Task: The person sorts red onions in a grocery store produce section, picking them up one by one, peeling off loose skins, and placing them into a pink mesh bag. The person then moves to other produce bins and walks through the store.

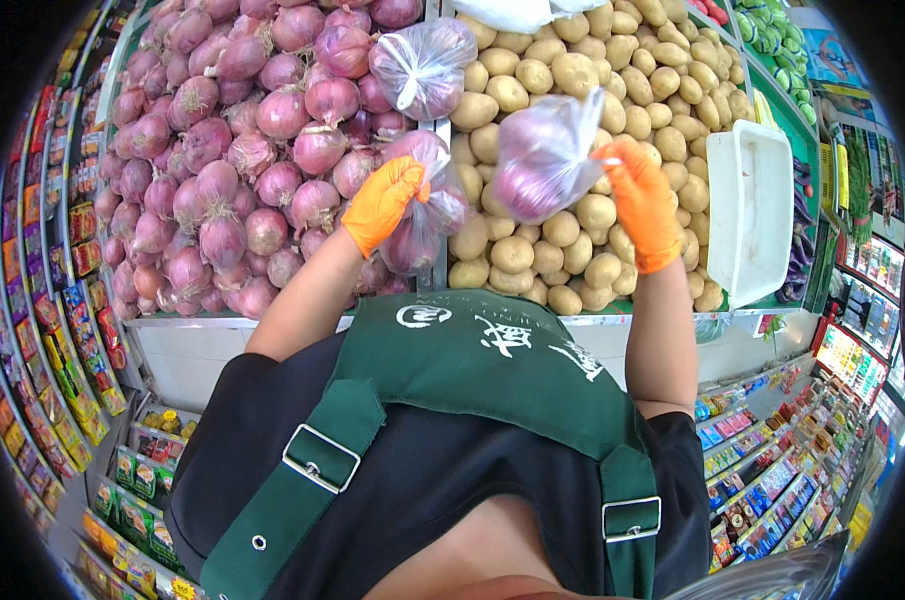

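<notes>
Both my hands wear orange gloves. My left hand (387, 202) grips the gathered top of a clear plastic bag of red onions (415, 244), near the divider between the onions and the potatoes. Held up over the potatoes (512, 255) is another clear bag of red onions (539, 161), somewhat blurred, its knotted neck pinched in my right hand (636, 199). A third tied bag of onions (425, 67) rests at the top of the divider. Loose red onions (220, 180) are heaped to the left.
An off-white plastic tub (752, 210) lies on the right side of the potatoes. White plastic bags (505, 11) lie at the far edge. Beyond the tub are eggplants (800, 240). The stand's front edge (190, 322) runs before me, and shelves of packaged goods (62, 300) flank both sides.
</notes>
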`<state>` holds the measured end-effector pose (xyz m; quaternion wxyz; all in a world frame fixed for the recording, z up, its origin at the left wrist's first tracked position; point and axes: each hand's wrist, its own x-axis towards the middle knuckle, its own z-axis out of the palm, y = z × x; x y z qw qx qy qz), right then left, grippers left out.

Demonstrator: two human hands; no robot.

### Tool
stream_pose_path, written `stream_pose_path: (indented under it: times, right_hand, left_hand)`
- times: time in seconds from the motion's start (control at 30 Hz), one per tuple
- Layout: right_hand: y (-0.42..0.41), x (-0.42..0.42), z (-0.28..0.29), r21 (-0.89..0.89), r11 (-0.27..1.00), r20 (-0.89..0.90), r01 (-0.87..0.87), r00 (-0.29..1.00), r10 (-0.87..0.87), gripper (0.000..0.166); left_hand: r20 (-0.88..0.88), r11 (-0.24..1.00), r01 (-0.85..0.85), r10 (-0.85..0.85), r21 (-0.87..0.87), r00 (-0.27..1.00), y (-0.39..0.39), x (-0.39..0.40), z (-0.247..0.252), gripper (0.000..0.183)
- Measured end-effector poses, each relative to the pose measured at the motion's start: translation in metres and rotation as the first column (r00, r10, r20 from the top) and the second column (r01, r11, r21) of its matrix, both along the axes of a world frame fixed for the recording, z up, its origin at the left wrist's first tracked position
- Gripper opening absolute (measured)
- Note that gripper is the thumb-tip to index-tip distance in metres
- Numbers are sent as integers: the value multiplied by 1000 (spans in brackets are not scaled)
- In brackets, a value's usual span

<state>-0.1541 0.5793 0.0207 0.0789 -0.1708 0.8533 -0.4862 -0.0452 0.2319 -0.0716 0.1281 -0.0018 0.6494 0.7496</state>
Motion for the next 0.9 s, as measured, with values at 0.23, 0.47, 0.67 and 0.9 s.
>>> stream_pose_path:
  times: [0.23,0.47,0.67,0.9]
  right_hand:
    - [-71,-12,40,212,753,257,-623,779,573,30]
    - [-102,-211,13,281,904,-183,-322,907,380,73]
    - [-152,-306,40,667,722,-222,182,974,-40,111]
    - [-259,-227,-17,845,524,12,-106,984,180,88]
  left_hand:
    - [-342,830,-239,62,-504,938,15,-9,-28,24]
    - [-693,557,-546,-74,-626,718,56,6,-50,11]
    - [-613,544,-452,-152,-707,776,51,-4,-24,14]
    - [-599,507,-483,-84,-714,797,41,5,-32,13]
